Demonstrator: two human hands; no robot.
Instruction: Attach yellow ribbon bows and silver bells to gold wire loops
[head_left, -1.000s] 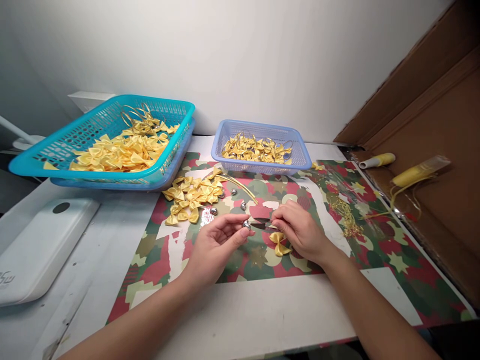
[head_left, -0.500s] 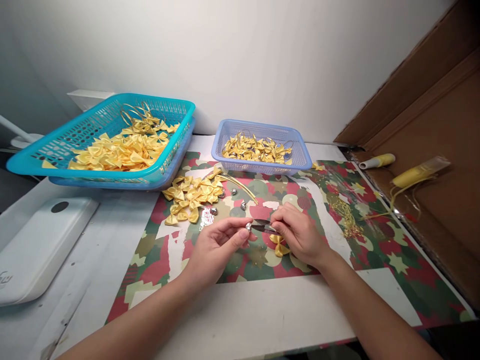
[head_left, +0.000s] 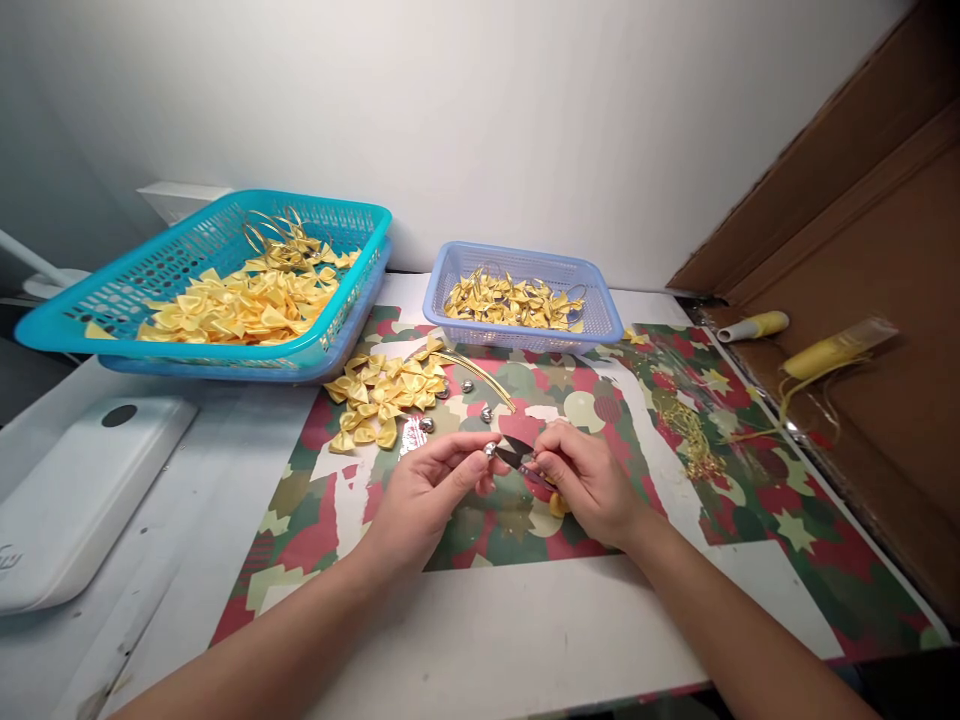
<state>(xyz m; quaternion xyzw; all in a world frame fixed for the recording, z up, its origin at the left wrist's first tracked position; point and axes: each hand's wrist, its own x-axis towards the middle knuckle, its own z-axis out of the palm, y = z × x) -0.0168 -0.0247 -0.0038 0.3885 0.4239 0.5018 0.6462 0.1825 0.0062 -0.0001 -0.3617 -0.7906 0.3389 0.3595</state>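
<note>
Between its thumb and fingertips my left hand (head_left: 439, 487) pinches a small silver bell (head_left: 490, 450). My right hand (head_left: 589, 480) is closed on dark scissors (head_left: 517, 458), whose parted blades point at the bell. Partly hidden by my right hand, a yellow bow (head_left: 557, 504) lies on the patterned sheet. Loose silver bells (head_left: 486, 414) and a strip of gold wires (head_left: 480, 370) lie beyond my hands. A pile of yellow bows (head_left: 386, 390) sits to the left of the wires.
At the back left, a teal basket (head_left: 180, 348) of yellow bows is stacked on a blue one. A smaller blue basket (head_left: 525, 335) holds bows with wire loops. A white device (head_left: 82, 490) lies at left. Gold threads (head_left: 694, 440) and yellow spools (head_left: 825, 350) are at right.
The scissors have tilted, their blades now angled up to the left and spread wider. My right hand has shifted slightly left, covering more of the bow. The bell has moved a little left.
</note>
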